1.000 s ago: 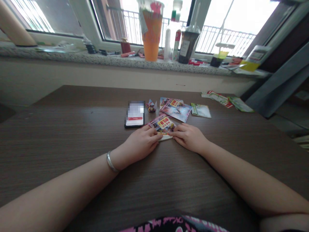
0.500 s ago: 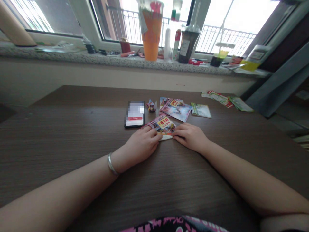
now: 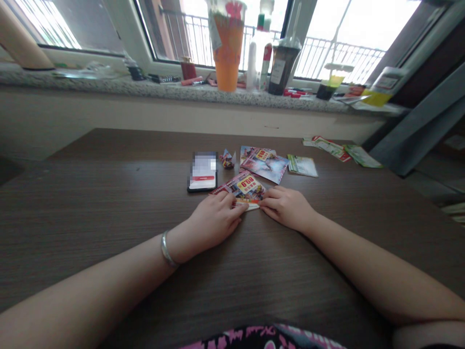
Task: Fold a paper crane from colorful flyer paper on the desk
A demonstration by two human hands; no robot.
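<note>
A folded colourful flyer paper (image 3: 244, 188) with a yellow price tag lies on the brown wooden table (image 3: 109, 194). My left hand (image 3: 214, 220) presses its left side, fingers curled and pinching the paper's near edge. My right hand (image 3: 286, 207) holds the right side, fingers pressed on the paper. A silver bangle (image 3: 166, 249) sits on my left wrist.
A black phone (image 3: 203, 171) lies just left of the paper. A small folded paper figure (image 3: 227, 159), more flyers (image 3: 265, 164) and a green leaflet (image 3: 302, 166) lie behind. Further leaflets (image 3: 327, 146) sit at far right. The window sill holds an orange cup (image 3: 226, 48), bottles and a dark drink (image 3: 282, 68).
My left hand has slid slightly forward over the paper's left part, and both hands press it flatter. The rest stays put.
</note>
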